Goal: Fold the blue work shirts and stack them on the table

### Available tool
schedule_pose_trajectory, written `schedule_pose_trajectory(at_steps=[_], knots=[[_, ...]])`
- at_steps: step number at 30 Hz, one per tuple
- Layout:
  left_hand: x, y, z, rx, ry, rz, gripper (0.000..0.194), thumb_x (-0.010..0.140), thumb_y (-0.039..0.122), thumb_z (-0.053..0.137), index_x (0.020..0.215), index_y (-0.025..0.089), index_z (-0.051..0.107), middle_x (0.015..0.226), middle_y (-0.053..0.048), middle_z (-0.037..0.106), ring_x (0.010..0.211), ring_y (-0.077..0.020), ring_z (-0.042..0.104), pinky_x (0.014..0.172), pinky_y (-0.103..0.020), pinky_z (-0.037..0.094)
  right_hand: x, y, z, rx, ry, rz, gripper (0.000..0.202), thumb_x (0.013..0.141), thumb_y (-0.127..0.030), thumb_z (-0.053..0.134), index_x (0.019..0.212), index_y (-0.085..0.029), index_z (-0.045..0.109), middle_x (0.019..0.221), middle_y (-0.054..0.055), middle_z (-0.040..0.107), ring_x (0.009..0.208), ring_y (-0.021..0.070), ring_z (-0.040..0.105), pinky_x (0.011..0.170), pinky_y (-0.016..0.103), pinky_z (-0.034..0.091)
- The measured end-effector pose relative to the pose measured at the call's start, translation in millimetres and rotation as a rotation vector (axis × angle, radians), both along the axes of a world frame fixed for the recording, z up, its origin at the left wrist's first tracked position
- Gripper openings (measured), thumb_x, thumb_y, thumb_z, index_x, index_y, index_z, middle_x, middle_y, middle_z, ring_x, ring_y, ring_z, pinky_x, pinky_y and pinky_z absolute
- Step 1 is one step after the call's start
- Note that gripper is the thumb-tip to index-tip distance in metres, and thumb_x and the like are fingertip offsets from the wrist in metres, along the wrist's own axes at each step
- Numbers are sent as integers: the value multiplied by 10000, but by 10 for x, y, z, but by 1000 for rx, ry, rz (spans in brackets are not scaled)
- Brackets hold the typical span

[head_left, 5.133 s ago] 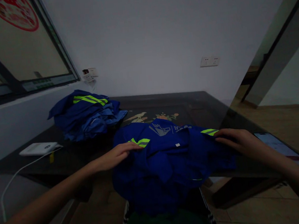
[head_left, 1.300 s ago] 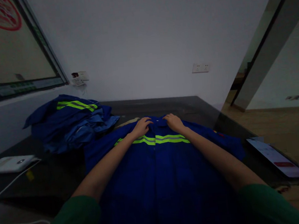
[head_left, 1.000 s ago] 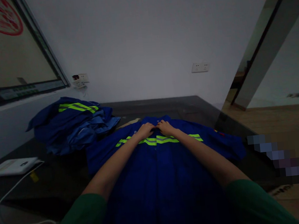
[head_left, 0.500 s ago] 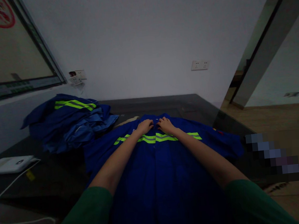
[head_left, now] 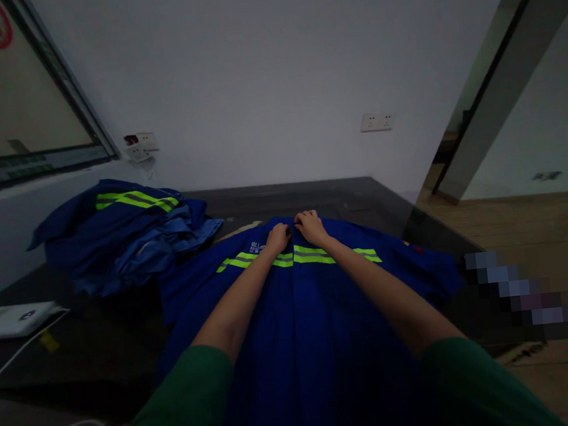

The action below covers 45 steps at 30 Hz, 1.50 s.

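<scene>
A blue work jacket (head_left: 313,310) with yellow-green and grey reflective strips lies spread out, front up, its collar toward the wall. My left hand (head_left: 279,238) is closed on the front edge just below the collar, to the left of the centre line. Close beside it, slightly nearer the collar, my right hand (head_left: 309,225) has its fingers curled onto the other front edge. White lettering shows on the chest by my left wrist. Fingertips of both hands are partly hidden in the cloth.
Under the jacket is a dark table (head_left: 357,196) set against the wall. A heap of blue work clothes (head_left: 110,233) lies at its left. Nearer stands a white device (head_left: 16,320) with a white cable (head_left: 19,359). Wall sockets (head_left: 377,121) are at the back.
Both hands have drawn up from lying over the upper chest and now grip the front edges near the collar. My left hand shifted right, uncovering the lettering. The view turned slightly right.
</scene>
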<state>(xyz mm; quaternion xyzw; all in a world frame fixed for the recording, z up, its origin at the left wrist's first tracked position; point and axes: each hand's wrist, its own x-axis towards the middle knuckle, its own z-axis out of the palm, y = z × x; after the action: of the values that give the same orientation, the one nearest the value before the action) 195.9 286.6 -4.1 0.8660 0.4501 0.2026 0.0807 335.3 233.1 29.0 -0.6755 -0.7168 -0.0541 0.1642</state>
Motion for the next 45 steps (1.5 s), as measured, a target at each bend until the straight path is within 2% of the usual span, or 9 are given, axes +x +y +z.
schedule_pose_trajectory(at_steps=[8,12,15,19,22,26,29,39,45], knots=[[-237,-69,11,42,-80,20,397,856,70,494,1235,186,523,1254,-111,536,1017,-175,603,890,-308,481,-221,0,-380,-39,-23,-80,239,943,-276,465,1141,-181,557,1224,141,545,1179,263,404,956,437,353],[-548,-240,47,37,-10,-29,344,846,94,498,1156,205,595,1216,-71,574,1065,-176,581,941,-297,455,-246,-31,-364,12,-28,-89,257,935,-259,474,1167,-174,543,1254,149,534,1204,269,389,992,455,323],[-933,-418,78,34,68,-20,319,817,167,570,1120,246,632,1211,-56,595,1148,-237,533,993,-374,418,-190,-115,-263,62,-21,-72,301,937,-270,462,1216,-183,533,1326,140,499,1244,273,365,1025,455,306],[-1497,-596,98,28,136,96,354,856,264,541,1204,289,602,1324,-71,544,1268,-298,434,1058,-495,324,119,-473,-206,25,-17,-72,382,925,-283,469,1294,-194,514,1410,119,447,1305,283,333,1041,447,329],[-1740,-642,76,-60,190,201,453,910,408,450,1358,345,470,1489,-57,388,1350,-336,342,1055,-554,305,459,-912,-272,-136,-68,-175,464,922,-368,474,1365,-228,469,1491,118,354,1374,356,243,1043,585,294],[-1781,-648,19,-210,254,240,644,877,574,426,1471,430,224,1595,-64,117,1392,-451,216,979,-714,270,801,-1412,-375,-321,-57,-319,597,917,-589,364,1458,-338,335,1558,105,225,1401,427,181,995,708,258],[-1750,-633,-9,-258,300,259,642,861,637,391,1458,454,244,1590,-74,136,1396,-484,155,948,-779,204,906,-1532,-428,-379,-41,-322,622,903,-660,285,1474,-418,251,1570,78,201,1403,439,172,993,725,240],[-1664,-269,-94,-192,303,304,627,849,675,353,1431,446,328,1570,-66,225,1414,-445,143,993,-761,142,1146,-1032,-496,-371,-21,-290,625,896,-685,236,1470,-441,232,1577,48,188,1421,406,142,1034,714,169],[-1585,-101,-108,-125,214,316,544,901,591,342,1395,379,426,1529,-70,327,1406,-375,239,1033,-705,193,1301,-818,-482,-358,-26,-265,613,905,-668,247,1469,-429,250,1579,33,183,1424,383,153,1048,695,172]])
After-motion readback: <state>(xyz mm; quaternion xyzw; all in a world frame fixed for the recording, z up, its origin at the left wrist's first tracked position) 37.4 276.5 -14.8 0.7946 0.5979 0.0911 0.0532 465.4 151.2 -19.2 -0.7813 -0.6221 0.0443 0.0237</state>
